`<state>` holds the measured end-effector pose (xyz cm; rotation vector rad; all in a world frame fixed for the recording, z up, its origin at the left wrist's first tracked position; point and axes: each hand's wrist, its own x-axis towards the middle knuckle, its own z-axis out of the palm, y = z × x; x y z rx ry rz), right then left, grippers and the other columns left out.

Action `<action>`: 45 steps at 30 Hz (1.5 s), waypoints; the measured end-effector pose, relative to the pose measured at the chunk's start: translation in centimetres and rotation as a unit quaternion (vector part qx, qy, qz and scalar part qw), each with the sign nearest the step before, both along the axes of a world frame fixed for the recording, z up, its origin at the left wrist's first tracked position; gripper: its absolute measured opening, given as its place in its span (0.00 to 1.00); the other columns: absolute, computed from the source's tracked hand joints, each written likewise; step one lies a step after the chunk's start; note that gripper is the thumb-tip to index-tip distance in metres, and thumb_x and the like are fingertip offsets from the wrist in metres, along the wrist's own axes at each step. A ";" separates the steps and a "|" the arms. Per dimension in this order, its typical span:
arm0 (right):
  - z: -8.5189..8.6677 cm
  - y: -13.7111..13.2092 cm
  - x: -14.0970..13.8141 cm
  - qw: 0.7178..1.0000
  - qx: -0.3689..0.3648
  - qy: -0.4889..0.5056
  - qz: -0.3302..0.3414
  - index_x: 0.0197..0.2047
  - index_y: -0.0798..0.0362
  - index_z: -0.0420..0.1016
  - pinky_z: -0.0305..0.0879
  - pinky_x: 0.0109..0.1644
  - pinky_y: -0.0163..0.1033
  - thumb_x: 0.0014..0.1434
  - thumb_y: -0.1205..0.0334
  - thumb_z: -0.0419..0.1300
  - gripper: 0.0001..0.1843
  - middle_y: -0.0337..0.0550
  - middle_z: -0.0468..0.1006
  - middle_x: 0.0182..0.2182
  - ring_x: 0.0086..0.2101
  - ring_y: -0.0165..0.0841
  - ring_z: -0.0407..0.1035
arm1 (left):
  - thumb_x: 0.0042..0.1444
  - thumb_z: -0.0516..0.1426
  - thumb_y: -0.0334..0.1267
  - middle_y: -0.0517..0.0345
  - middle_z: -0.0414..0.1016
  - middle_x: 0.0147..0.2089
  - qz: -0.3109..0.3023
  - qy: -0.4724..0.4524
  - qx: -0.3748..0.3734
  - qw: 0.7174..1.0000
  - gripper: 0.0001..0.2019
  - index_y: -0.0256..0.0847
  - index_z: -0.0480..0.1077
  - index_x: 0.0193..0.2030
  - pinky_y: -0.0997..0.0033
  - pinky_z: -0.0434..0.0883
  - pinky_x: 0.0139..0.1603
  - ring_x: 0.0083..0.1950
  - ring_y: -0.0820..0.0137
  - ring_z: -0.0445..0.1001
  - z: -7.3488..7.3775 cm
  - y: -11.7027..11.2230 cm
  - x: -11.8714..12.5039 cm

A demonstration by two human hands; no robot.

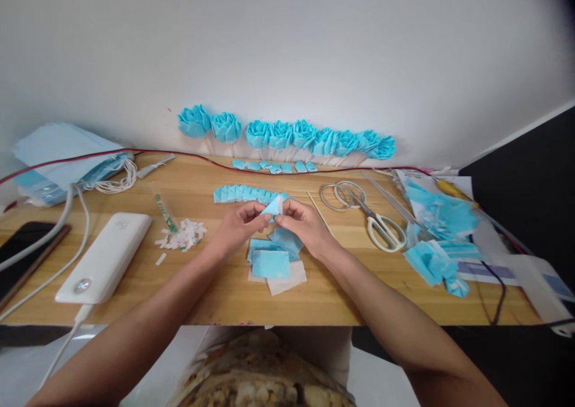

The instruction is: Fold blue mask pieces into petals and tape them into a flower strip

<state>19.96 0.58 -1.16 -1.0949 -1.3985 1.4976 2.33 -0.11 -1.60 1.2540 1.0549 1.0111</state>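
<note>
Both hands meet over the middle of a wooden table (215,299). My left hand (238,224) and my right hand (302,222) each pinch a small light-blue folded paper piece (275,206) held between them, just above the table. Directly under the hands lies a small stack of blue paper squares (270,262) on a white sheet (287,281). Behind the hands runs a row of folded blue pieces (240,193). Several finished blue paper flowers (278,134) on sticks lean against the wall.
Scissors (380,224) and two rings (342,194) lie to the right, then blue paper scraps (438,257). A thin stick (318,208) lies by the right hand. On the left are a white power bank (105,257), a phone (22,248), white scraps (182,236), a green tube (165,212) and a mask stack (63,161).
</note>
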 end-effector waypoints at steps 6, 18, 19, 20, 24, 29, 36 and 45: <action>-0.2 -0.1 -0.1 1.000 0.003 -0.007 -0.001 0.26 0.51 0.63 0.53 0.29 0.35 0.49 0.51 0.68 0.18 0.31 0.62 0.22 0.25 0.27 0.56 | 0.49 0.64 0.49 0.61 0.70 0.26 -0.004 0.022 0.004 1.000 0.15 0.38 0.70 0.29 0.71 0.65 0.34 0.29 0.73 0.67 0.0 0.0 -0.1; 0.7 1.0 1.7 0.996 0.002 0.022 0.082 0.36 0.52 0.77 0.66 0.44 0.39 0.58 0.45 0.63 0.18 0.40 0.75 0.32 0.36 0.33 0.69 | 0.51 0.61 0.49 0.62 0.67 0.23 -0.005 0.057 0.027 0.998 0.15 0.40 0.66 0.24 0.72 0.62 0.32 0.27 0.73 0.64 -0.1 0.1 -0.3; 0.7 1.0 1.7 0.997 0.007 0.008 0.080 0.35 0.52 0.76 0.65 0.42 0.38 0.58 0.45 0.63 0.18 0.39 0.74 0.30 0.35 0.32 0.68 | 0.51 0.60 0.49 0.62 0.67 0.23 -0.005 0.062 0.026 0.998 0.15 0.40 0.66 0.24 0.72 0.62 0.32 0.26 0.73 0.63 -0.1 0.0 -0.2; 0.8 0.9 1.7 0.997 0.011 -0.009 0.080 0.34 0.52 0.76 0.64 0.40 0.37 0.58 0.45 0.64 0.18 0.38 0.72 0.29 0.33 0.31 0.66 | 0.51 0.60 0.48 0.62 0.67 0.23 -0.005 0.066 0.025 0.998 0.15 0.40 0.66 0.24 0.72 0.62 0.31 0.26 0.74 0.63 0.0 0.0 -0.2; 1.0 0.7 1.5 0.995 0.031 -0.060 0.076 0.29 0.52 0.72 0.58 0.35 0.36 0.57 0.43 0.64 0.20 0.36 0.69 0.26 0.29 0.30 0.62 | 0.51 0.61 0.49 0.63 0.66 0.23 -0.001 0.067 0.020 0.998 0.15 0.40 0.66 0.25 0.73 0.60 0.30 0.26 0.74 0.62 0.1 -0.2 -0.1; 0.7 0.7 1.4 0.992 0.049 -0.095 0.064 0.25 0.52 0.68 0.52 0.31 0.36 0.55 0.45 0.65 0.20 0.34 0.65 0.22 0.26 0.28 0.58 | 0.52 0.60 0.48 0.63 0.66 0.23 0.000 0.089 0.031 0.996 0.15 0.40 0.66 0.24 0.73 0.59 0.29 0.26 0.74 0.62 0.2 -0.3 -0.1; -0.1 0.8 1.4 0.991 0.074 -0.092 0.055 0.23 0.52 0.64 0.50 0.31 0.36 0.56 0.48 0.64 0.21 0.33 0.61 0.22 0.25 0.27 0.54 | 0.53 0.61 0.50 0.60 0.71 0.24 -0.013 0.058 0.023 0.998 0.16 0.40 0.69 0.24 0.71 0.65 0.34 0.28 0.72 0.67 0.3 -0.3 -0.3; -0.1 0.8 1.4 0.990 0.113 -0.085 0.007 0.23 0.51 0.60 0.48 0.31 0.36 0.57 0.48 0.63 0.22 0.33 0.56 0.22 0.26 0.27 0.51 | 0.58 0.59 0.51 0.58 0.73 0.26 0.010 -0.061 -0.008 0.998 0.17 0.38 0.74 0.31 0.69 0.65 0.36 0.29 0.71 0.70 -0.6 0.2 -0.6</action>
